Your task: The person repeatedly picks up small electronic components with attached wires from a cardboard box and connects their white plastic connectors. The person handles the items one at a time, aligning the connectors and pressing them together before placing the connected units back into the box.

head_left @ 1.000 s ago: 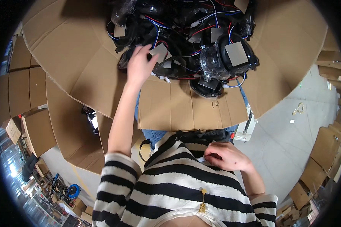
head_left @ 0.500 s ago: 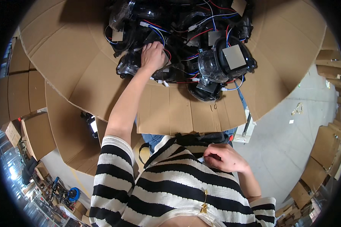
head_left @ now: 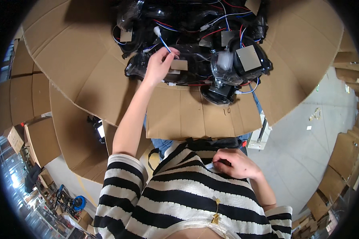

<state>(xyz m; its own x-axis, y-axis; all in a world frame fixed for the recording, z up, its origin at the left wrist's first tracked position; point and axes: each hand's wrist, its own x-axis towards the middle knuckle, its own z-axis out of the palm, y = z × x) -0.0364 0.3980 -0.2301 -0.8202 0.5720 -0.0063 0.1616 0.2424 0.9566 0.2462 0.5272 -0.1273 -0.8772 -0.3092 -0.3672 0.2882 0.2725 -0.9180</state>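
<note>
My left hand (head_left: 160, 65) reaches into the open cardboard box (head_left: 195, 119) and pinches a wire lead (head_left: 164, 43) of blue and white strands. A white plug (head_left: 157, 31) tips its far end. Beside and below these fingers lies a black lamp-like unit (head_left: 139, 67) in clear film, near a tan square pad (head_left: 178, 65). To the right rests another unit (head_left: 243, 44) with a clear dome and a grey square plate (head_left: 248, 58). My right hand (head_left: 237, 164) is curled against my striped top at the waist; a whitish bit shows by its fingertips, too small to name.
More black units with red, blue and white wires fill the box's far part. Wide cardboard flaps (head_left: 303, 59) spread on both sides. Another open carton (head_left: 77, 139) stands at the left, stacked boxes (head_left: 20, 93) behind it. Grey floor (head_left: 291, 159) shows at the right.
My left hand has drawn back slightly from among the units and raised the wire lead with its white plug. My right hand has stayed at my waist.
</note>
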